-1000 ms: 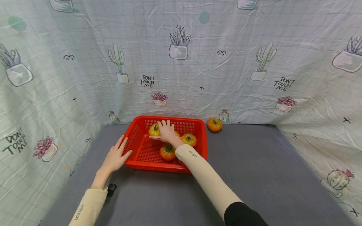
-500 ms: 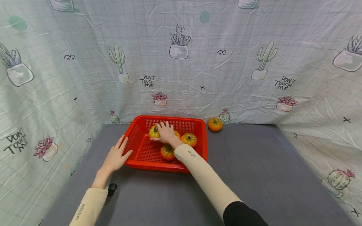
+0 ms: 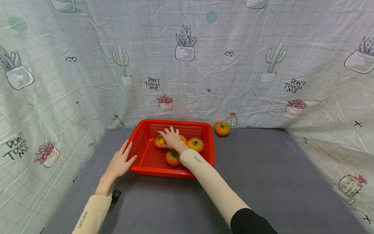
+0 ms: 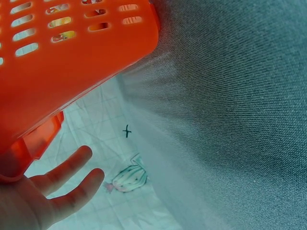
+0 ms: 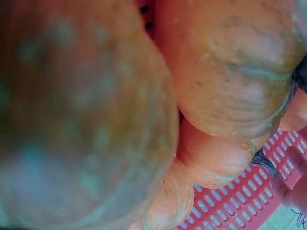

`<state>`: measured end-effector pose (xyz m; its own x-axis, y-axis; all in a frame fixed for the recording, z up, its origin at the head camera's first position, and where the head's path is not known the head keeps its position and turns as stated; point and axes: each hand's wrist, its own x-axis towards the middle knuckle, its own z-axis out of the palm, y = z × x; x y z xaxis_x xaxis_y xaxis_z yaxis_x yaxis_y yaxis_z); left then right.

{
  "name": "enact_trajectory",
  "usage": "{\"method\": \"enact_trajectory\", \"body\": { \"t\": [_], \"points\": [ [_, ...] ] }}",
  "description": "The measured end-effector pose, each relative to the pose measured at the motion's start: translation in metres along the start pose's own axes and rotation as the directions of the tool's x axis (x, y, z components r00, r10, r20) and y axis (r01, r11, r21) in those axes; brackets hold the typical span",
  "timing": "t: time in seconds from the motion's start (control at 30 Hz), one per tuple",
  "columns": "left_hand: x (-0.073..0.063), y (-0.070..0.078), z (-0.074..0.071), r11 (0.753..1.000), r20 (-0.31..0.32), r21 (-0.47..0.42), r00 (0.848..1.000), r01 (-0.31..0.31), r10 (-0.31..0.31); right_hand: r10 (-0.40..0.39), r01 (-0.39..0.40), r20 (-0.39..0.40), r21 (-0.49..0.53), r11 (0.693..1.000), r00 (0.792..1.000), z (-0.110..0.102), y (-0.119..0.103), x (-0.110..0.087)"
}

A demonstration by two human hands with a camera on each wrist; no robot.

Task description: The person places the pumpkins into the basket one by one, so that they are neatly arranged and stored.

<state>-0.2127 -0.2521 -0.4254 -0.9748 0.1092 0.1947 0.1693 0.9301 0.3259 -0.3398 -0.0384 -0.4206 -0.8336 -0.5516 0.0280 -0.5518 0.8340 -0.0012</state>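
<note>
In the head view a red plastic basket (image 3: 169,171) holds several small orange-yellow pumpkins. My right hand (image 3: 173,139) reaches inside and grips a pumpkin (image 3: 159,142) near the basket's back left, its fingers and thumb at the pumpkin's right side. Close by sit a front pumpkin (image 3: 173,158) and a right pumpkin (image 3: 195,145); another is partly hidden behind the hand. My left hand (image 3: 118,163) touches the basket's left rim with fingers spread and extended. Two of its fingers (image 4: 76,191) show straight in the left wrist view, beside the basket wall (image 4: 96,52).
One pumpkin (image 3: 222,129) stands outside the basket, past its back right corner. The grey table (image 3: 263,169) meets a hanging cloth (image 3: 233,74) printed with cacti at the back and sides. A black object (image 3: 115,196) shows beside the left wrist.
The pumpkin at my right hand has tipped and shifted slightly toward me, showing more orange. The right fingers moved with it. The left hand and the basket have stayed put.
</note>
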Motion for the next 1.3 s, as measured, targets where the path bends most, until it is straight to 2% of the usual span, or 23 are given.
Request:
{"method": "enact_trajectory", "body": {
  "t": [0.53, 0.77, 1.03, 1.3],
  "points": [
    [-0.002, 0.002, -0.002, 1.0, 0.012, -0.01, 1.0, 0.003, -0.003, -0.029, 0.03, 0.008, -0.066, 0.997, 1.0, -0.002, 0.002, 0.002],
    [-0.001, 0.002, -0.002, 1.0, 0.003, -0.013, 1.0, -0.007, 0.007, -0.019, 0.019, 0.004, -0.075, 0.997, 1.0, 0.0, 0.002, 0.002],
    [-0.002, 0.0, -0.002, 1.0, 0.006, -0.009, 1.0, -0.002, 0.002, -0.01, 0.01, 0.006, -0.148, 0.989, 1.0, 0.001, 0.001, 0.004],
    [-0.001, 0.0, -0.002, 1.0, 0.011, -0.01, 1.0, -0.006, 0.007, -0.009, 0.008, -0.015, -0.093, 0.996, 1.0, -0.009, 0.003, -0.003]
  ]
}}
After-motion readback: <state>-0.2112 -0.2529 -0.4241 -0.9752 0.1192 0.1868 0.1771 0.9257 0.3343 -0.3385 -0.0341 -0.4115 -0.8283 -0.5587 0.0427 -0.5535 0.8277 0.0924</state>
